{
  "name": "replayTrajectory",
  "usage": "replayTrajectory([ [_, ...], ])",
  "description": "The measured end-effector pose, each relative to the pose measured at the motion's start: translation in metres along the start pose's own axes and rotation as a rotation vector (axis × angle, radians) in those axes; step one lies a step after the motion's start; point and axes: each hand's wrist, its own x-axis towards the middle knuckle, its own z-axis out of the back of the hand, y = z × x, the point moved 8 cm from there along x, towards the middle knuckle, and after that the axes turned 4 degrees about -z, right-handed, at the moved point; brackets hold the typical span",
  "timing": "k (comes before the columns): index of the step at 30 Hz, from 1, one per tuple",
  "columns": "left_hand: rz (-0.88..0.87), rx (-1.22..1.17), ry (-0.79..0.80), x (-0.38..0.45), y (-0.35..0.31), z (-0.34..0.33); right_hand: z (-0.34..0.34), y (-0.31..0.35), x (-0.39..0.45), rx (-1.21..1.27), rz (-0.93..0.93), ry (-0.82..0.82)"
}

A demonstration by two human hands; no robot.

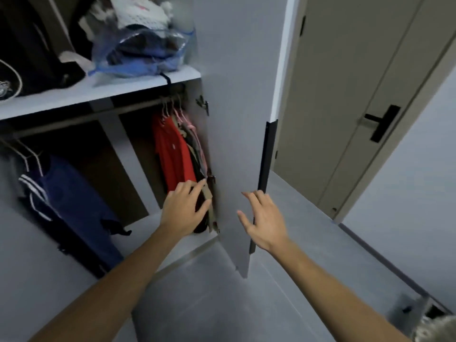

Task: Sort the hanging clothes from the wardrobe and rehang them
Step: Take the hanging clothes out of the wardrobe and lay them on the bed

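- Right now: left hand (pixel 185 209) at approx 6 o'clock of frame centre, fingers spread and lightly bent, resting on lower edge of clothes bunch (pixel 190 169); whether anything is actually pinched, can't tell – blur.
- Right hand (pixel 262 218) at approx 5 o'clock, fingers straight and fanned, holding nothing, against or just in front of wardrobe door (pixel 232 119) inner face; contact unclear.
- Task items: bunch on hangers (pixel 172 109) at right end of rail (pixel 138 107), packed against door-side wall; red shirt (pixel 170 156) outermost, darker and pink pieces behind. Second lot, blue striped garment (pixel 66 201), hangs at 9 o'clock, well apart.
- Step in hand, prob.: parting the bunch to pick one item.
- To do it well: slide left fingers betw. red shirt and next piece, not over the whole stack; then go up to the hook and lift off rail, rather than tug at hem.
- Keep right hand bracing door wide so hinges (pixel 202 104) don't snag fabric.
- Watch neighbouring hangers – tightly packed, likely to tangle or drop.
- Above, at 11 o'clock: shelf (pixel 98 92) w/ clear bag (pixel 143 53) of folded things; leave alone.
- Writing/brands: small white mark on red shirt chest, too blurred to read; nothing else legible.
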Motion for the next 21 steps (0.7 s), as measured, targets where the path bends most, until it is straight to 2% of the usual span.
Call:
replayTrajectory([
  [5,0.197,0.083,-0.073,-0.011,0.071,0.017,-0.042,0.033,0.062,0.055,0.167,0.117],
  [10,0.376,0.143,-0.078,-0.042,0.134,0.033,-0.089,0.075,0.113,0.129,0.292,0.201],
  [21,0.667,0.174,-0.2,-0.097,0.292,0.061,-0.2,0.227,0.214,0.173,0.595,0.314],
])
